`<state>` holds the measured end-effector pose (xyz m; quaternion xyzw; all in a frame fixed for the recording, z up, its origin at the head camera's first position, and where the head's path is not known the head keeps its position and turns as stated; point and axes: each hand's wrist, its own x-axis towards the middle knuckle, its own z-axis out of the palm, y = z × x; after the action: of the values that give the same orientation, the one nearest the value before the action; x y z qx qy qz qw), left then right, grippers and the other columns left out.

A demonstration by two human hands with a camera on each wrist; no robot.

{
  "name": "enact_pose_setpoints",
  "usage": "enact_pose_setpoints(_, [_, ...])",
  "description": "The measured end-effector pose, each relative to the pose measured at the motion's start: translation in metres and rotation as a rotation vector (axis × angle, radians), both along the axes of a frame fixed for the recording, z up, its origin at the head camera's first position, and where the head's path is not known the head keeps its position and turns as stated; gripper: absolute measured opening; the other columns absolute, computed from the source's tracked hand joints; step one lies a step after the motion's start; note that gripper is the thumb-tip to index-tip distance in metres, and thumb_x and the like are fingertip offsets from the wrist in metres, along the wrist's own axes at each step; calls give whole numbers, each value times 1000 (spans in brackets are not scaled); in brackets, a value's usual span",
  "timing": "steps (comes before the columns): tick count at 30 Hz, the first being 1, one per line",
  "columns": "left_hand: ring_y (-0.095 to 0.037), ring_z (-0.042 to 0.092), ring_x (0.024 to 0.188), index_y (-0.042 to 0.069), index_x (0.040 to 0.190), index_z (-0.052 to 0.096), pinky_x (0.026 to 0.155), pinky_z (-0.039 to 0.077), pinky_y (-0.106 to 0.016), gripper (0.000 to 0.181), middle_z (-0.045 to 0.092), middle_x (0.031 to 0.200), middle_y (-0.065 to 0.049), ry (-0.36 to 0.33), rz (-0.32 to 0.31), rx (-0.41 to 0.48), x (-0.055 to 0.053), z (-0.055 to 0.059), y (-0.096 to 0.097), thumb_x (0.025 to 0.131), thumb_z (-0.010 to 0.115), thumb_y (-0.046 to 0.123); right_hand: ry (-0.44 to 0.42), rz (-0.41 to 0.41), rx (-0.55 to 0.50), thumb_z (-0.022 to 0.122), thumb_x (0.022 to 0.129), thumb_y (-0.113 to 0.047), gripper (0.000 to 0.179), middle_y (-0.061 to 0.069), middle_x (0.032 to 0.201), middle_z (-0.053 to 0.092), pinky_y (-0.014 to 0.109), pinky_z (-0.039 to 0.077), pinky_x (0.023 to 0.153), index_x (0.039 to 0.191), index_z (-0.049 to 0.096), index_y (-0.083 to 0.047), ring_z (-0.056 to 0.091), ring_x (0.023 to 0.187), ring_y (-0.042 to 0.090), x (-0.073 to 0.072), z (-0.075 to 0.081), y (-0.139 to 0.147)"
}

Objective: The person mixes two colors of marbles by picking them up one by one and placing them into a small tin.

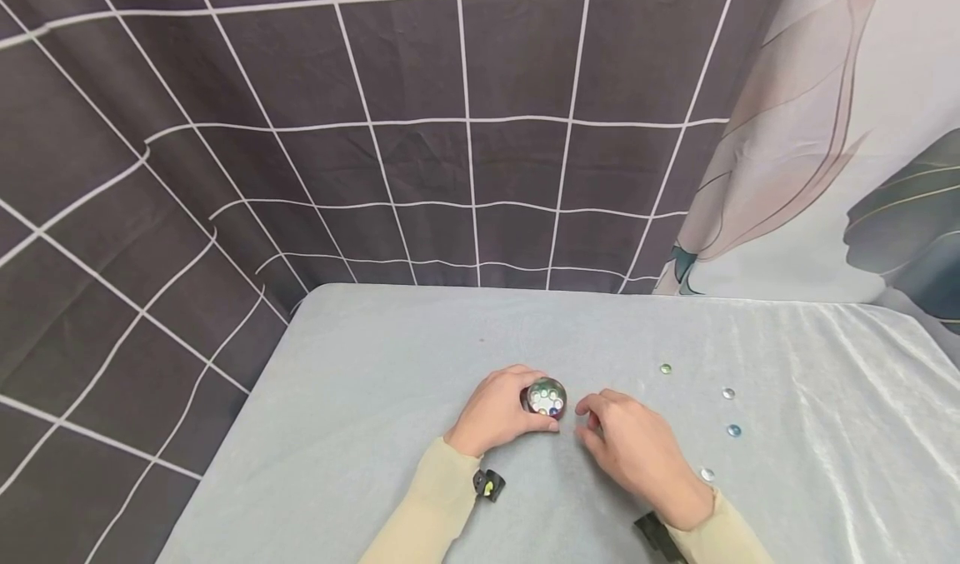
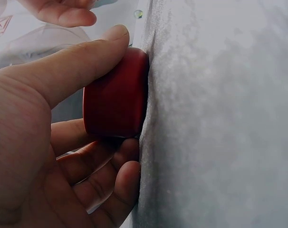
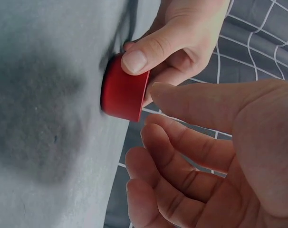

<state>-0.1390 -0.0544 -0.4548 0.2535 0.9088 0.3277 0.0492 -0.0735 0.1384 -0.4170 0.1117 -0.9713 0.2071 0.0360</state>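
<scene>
A small round red cup (image 2: 116,95) stands on the cloth, its smooth side showing in both wrist views. Inside it, in the head view, lie several shiny glass gems (image 1: 553,404), mostly clear, with a dark blue one among them. My left hand (image 1: 498,410) grips the cup from the left, thumb on the near side and fingers round the far side. Just to the right of the cup is my right hand (image 1: 637,443), fingers loosely bent. In the right wrist view its thumb (image 3: 191,102) stands apart from the fingertips, with nothing between them.
Right of my right hand, loose glass gems lie spread on the pale cloth (image 1: 360,397): a green one (image 1: 666,369), a clear one (image 1: 728,393), a blue one (image 1: 734,431) and another clear one (image 1: 707,473) near the wrist. Dark checked curtain (image 1: 420,164) hangs behind the table.
</scene>
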Motion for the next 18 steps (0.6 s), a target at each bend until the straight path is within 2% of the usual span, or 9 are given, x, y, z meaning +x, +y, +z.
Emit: enact_pose_setpoints(18, [-12,62,113,18,125,71,98,48,-28,58,67,125,5,-11,10,-22,1,2,-1,75,89,41,-16,-15,24,81,81,-15,16,-10,73,52,28,42,53,95,74,-13,44,59,6,4,1,8])
